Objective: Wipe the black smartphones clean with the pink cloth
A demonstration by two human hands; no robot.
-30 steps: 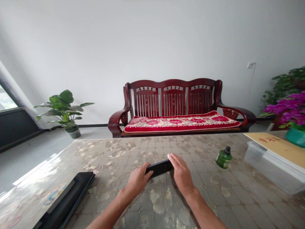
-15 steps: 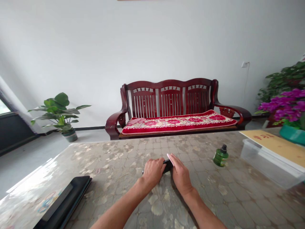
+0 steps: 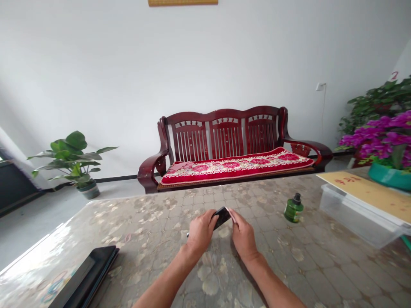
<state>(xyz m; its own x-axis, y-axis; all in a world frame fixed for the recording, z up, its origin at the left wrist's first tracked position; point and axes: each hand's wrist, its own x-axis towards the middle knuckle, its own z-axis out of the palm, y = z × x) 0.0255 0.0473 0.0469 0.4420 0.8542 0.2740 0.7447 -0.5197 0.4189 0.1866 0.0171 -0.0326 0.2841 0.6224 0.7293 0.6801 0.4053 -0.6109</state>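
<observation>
A black smartphone [image 3: 222,217] is held over the middle of the table, tilted, with its far right end raised. My left hand [image 3: 201,231] is closed around its left side, the thumb lying on the dark face and the palm covering much of it. At the phone's right end, my right hand [image 3: 243,234] has its fingers pressed together around a thin whitish piece [image 3: 230,212]. That piece touches or nearly touches the phone's edge; most of it is hidden, and I cannot tell its material.
A patterned cover lies over the table [image 3: 205,273]. On the left rests a black folder-like case [image 3: 86,278] beside several coloured bands. To the right stand a green bottle [image 3: 293,208], a clear plastic box [image 3: 349,214] under a tan envelope [image 3: 366,190], and purple flowers [image 3: 382,137]. Behind is a wooden bench [image 3: 224,128].
The phone now shows more of its dark face and tilts up more. My right fingers have shifted slightly at its end. The camera view has turned a little to the right and upward.
</observation>
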